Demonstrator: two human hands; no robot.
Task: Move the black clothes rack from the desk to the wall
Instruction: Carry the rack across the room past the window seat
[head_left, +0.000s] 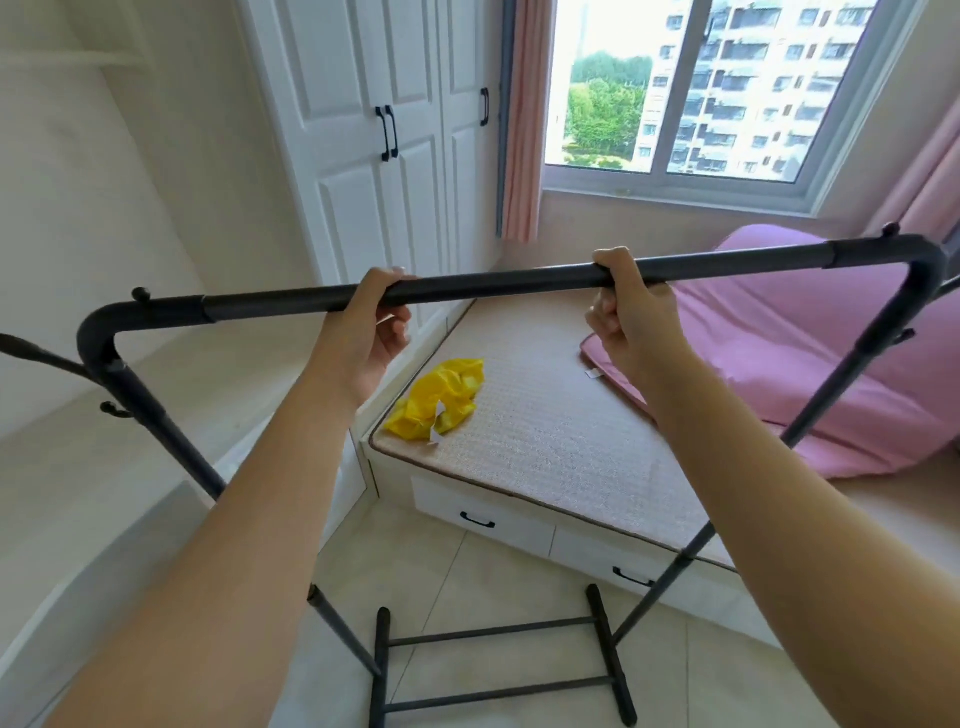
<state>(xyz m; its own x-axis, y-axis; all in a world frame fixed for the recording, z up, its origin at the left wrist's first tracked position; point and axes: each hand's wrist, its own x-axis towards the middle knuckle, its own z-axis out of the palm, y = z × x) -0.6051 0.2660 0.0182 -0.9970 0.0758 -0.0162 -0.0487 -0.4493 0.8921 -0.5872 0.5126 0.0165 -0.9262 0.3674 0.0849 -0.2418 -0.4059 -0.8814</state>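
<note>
The black clothes rack (498, 285) stands in front of me, its top bar running across the view at a slight tilt. Its two side posts slope down to a base frame (493, 665) on the tiled floor. My left hand (371, 332) is wrapped around the top bar left of centre. My right hand (631, 317) grips the same bar right of centre. Small hooks stick out near both upper corners.
A white desk surface (93, 457) lies to my left. A raised bed platform (545, 431) with drawers is ahead, carrying a yellow cloth (439, 400) and pink bedding (810, 364). White wardrobe doors (374, 156) and a window (691, 88) stand behind.
</note>
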